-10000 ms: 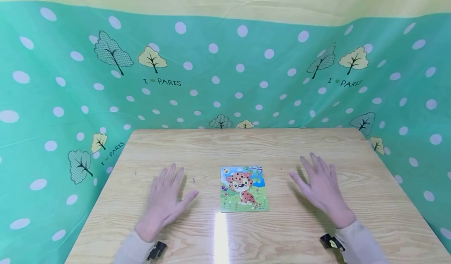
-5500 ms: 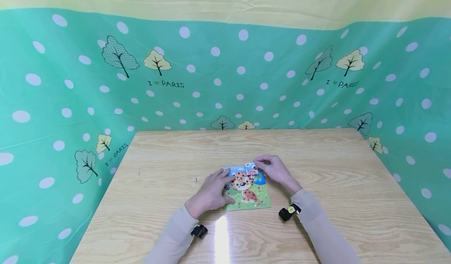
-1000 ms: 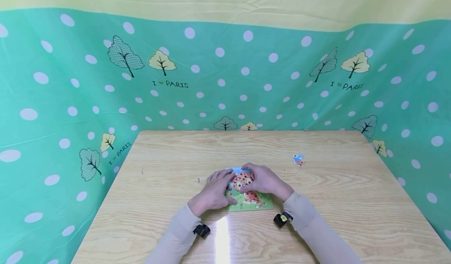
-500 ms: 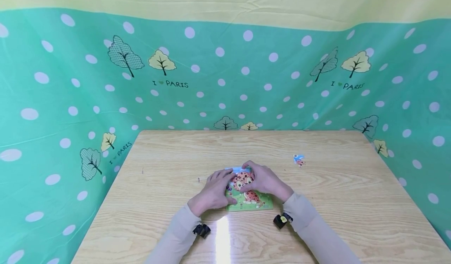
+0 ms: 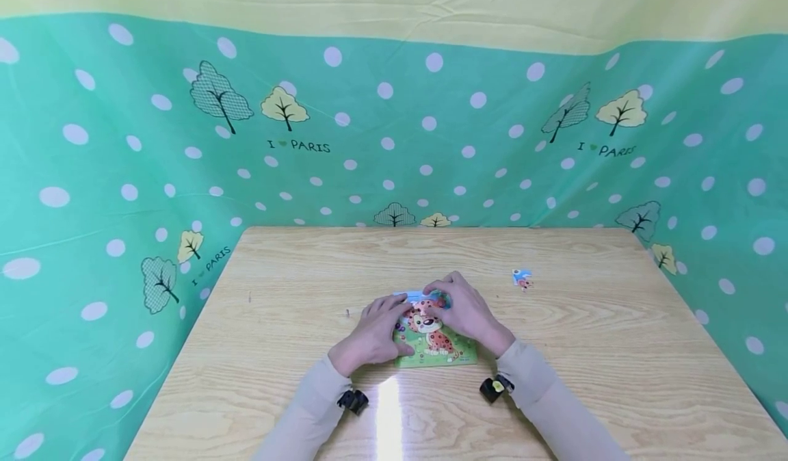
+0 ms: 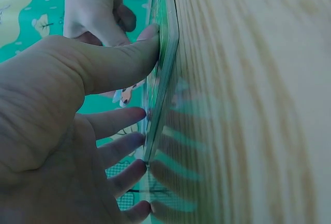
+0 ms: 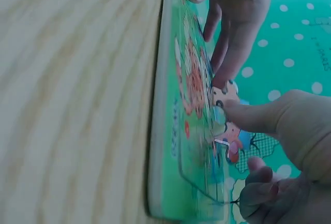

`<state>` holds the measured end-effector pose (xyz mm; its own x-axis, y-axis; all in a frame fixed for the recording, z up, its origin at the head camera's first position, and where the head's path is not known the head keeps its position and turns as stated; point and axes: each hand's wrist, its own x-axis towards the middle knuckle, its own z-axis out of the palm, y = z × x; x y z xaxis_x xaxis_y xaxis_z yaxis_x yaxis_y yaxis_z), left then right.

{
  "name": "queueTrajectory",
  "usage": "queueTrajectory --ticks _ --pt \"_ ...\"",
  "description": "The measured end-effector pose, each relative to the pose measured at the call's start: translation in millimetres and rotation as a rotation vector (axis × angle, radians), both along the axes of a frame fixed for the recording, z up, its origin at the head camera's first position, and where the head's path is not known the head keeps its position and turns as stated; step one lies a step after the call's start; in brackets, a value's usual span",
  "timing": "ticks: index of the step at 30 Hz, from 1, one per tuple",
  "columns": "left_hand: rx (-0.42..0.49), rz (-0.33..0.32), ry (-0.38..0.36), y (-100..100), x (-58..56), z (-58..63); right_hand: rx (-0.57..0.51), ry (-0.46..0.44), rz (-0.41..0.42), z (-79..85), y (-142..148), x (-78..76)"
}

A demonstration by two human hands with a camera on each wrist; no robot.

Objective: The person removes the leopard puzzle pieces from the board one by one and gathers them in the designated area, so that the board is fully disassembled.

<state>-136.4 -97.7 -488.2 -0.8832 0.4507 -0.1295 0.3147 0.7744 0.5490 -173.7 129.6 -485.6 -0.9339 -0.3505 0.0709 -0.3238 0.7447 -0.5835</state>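
Note:
A square jigsaw puzzle board (image 5: 434, 360) with a cartoon leopard lies flat on the wooden table. My left hand (image 5: 372, 331) rests over its left side, fingers spread, with the thumb (image 6: 129, 61) pressing near the lower left corner. Over the board's upper part, my right hand (image 5: 470, 314) pinches a puzzle piece (image 7: 232, 141), pink with dark spots and some blue. That piece stands tilted up from the board in the right wrist view, the thumb (image 7: 253, 116) against its face. The hand hides the board's upper right area in the head view.
A loose puzzle piece (image 5: 522, 279), blue, white and pink, lies on the table (image 5: 585, 379) beyond the right hand. A small dark mark (image 5: 347, 313) shows left of the board. Green dotted cloth (image 5: 345, 174) closes off the back and sides.
Both hands moved in from the board's sides, and one piece was taken out and laid at the back right. Just now the right hand has shifted slightly up with a pinched piece.

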Motion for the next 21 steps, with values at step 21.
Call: queueTrajectory --ticks 21 --pt "0.028 -0.023 0.013 -2 1.0 -1.3 -0.267 -0.149 -0.069 -8.0 25 -19.8"
